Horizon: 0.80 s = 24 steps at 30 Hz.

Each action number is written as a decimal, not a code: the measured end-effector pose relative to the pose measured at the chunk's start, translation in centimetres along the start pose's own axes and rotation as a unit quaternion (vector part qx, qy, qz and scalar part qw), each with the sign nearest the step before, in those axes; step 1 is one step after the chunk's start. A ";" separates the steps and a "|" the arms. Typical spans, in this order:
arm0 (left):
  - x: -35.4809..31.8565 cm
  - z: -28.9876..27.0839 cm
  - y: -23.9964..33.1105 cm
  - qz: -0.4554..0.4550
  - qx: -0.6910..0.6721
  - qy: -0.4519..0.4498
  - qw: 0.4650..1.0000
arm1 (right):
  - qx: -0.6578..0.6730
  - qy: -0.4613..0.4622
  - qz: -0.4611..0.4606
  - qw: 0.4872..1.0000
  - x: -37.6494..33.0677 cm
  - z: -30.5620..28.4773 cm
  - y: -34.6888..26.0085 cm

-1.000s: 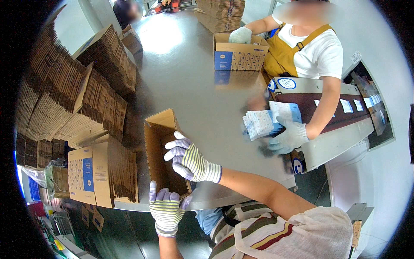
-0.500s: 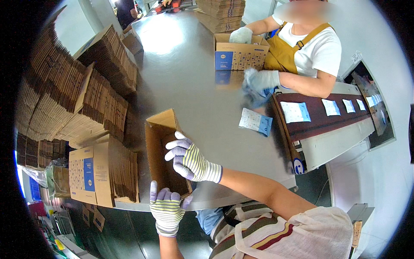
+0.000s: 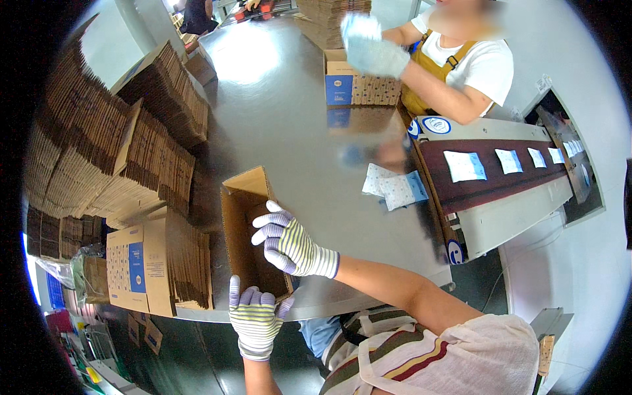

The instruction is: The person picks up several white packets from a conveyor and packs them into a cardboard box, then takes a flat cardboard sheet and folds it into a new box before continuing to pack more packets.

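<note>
Head view: left hand [image 3: 253, 319] grips the open cardboard box's [image 3: 247, 230] near edge, fingers curled; right hand [image 3: 291, 242] (forearm reaching across) presses spread fingers on its inner flap, grasping nothing.

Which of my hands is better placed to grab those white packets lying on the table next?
Probably the right. Your right hand rests on the open cardboard box on the side toward the white packets, with bare table between. Your left hand grips the box's near end, farther away.
</note>
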<state>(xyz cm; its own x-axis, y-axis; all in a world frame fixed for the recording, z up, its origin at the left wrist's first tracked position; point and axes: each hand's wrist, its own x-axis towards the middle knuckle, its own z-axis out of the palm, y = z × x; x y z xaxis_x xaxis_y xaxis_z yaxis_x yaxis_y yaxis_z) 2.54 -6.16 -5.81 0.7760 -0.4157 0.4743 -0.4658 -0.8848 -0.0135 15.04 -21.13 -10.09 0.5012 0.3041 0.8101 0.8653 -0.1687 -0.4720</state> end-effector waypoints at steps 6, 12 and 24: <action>0.4 -0.3 0.1 -0.012 0.004 -0.051 0.999 | -0.007 -0.034 -0.009 0.999 0.4 -0.8 -0.1; 1.1 -0.4 0.8 -0.016 0.061 -0.087 0.994 | -0.015 -0.032 0.041 0.999 0.4 -3.5 -1.8; 1.6 -0.9 1.7 -0.037 0.028 -0.099 0.994 | -0.070 -0.213 0.178 0.958 -5.5 -14.7 2.5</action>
<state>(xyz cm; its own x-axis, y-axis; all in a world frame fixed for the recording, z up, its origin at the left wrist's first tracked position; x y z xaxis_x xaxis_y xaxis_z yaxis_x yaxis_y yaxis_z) 2.62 -8.18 -4.30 0.8780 -0.3780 0.2936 -0.3848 -0.9223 -0.0366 14.53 -36.99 -10.65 0.7421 0.5544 0.3767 0.6476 -0.4485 -0.6160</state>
